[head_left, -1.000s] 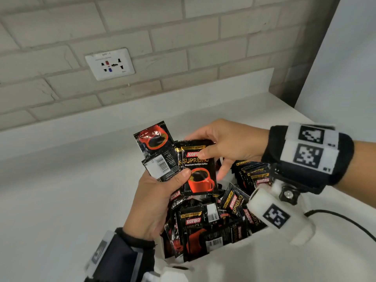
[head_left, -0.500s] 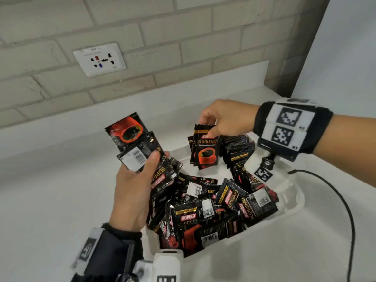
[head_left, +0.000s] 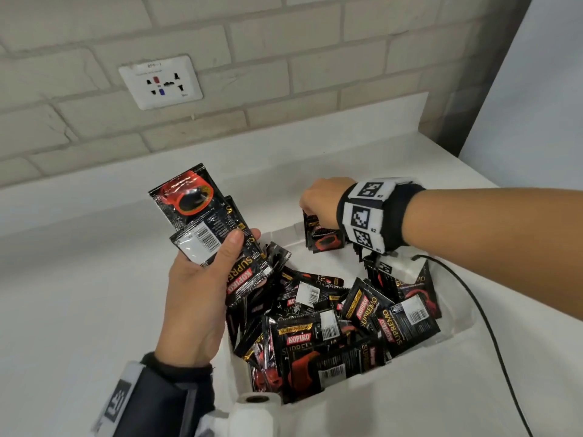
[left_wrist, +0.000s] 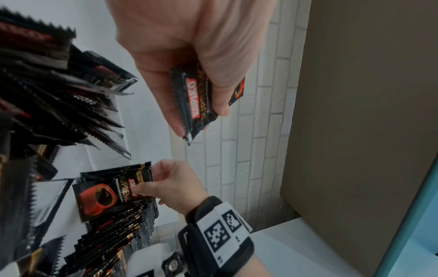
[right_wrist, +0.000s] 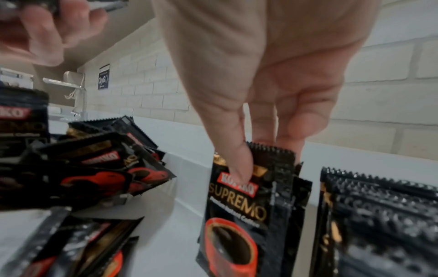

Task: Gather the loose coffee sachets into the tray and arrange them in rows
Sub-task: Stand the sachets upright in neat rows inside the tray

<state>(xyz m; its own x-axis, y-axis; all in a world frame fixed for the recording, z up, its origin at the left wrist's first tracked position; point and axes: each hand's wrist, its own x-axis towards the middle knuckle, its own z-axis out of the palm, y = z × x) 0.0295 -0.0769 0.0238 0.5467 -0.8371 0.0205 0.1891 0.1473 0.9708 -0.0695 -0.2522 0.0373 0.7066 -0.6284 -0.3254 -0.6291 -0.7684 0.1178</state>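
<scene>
While the left hand (head_left: 202,298) gripped a fanned bunch of sachets (head_left: 202,222) above the desk (head_left: 79,279), at about nine o'clock of the tray (head_left: 454,339), the right hand (head_left: 318,200) pinched one sachet (head_left: 321,238) by its top seam, thumb in front and fingers behind, and stood it upright at the tray's twelve o'clock end. It touched the front of a row (right_wrist: 379,215) of upright sachets running toward three o'clock. A loose heap (head_left: 331,323) filled the tray's middle and six o'clock end.

These sachets looked light, thin and glossy, so likely slippery and prone to sliding off one another; the foil would bend rather than break. The serrated top seam seemed the best hold, since it was flat and stiffer than the filled belly.

Open white floor showed at the twelve o'clock end, between the held sachet and the heap, giving room for another row. The tray's low wall stood just behind the row. A black cable (head_left: 479,310) lay on the desk at three o'clock, close by the tray, and might snag a wrist.
</scene>
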